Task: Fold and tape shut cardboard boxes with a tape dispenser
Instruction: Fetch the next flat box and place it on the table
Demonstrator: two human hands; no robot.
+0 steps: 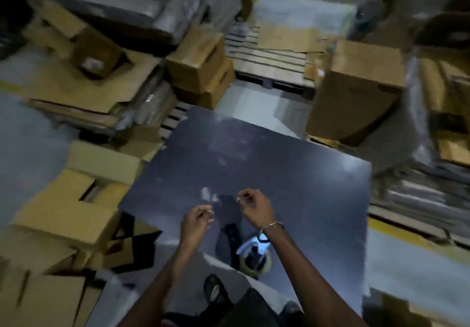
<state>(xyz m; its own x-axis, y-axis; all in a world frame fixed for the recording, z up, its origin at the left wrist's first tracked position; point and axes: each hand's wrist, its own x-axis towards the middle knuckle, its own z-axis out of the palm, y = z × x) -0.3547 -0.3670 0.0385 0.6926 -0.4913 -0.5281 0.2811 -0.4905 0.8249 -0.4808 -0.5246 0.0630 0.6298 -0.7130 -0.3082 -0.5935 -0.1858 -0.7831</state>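
We hold both hands over the dark bench (279,163), left hand (194,225) and right hand (254,205) loosely curled; whether they pinch anything, we cannot tell. Tape dispenser (253,255) lies just below our right wrist, nearer that hand; cardboard boxes (63,214) sit left, well apart.

Person seen from the head camera. Both forearms were bare, with no sleeves in view. The right wrist carried 1 thin metallic bracelet (272,225). Dark legwear (254,309) appeared at the lower edge, with 1 dark sandal (215,289) on a foot; motion blur hid finer detail.
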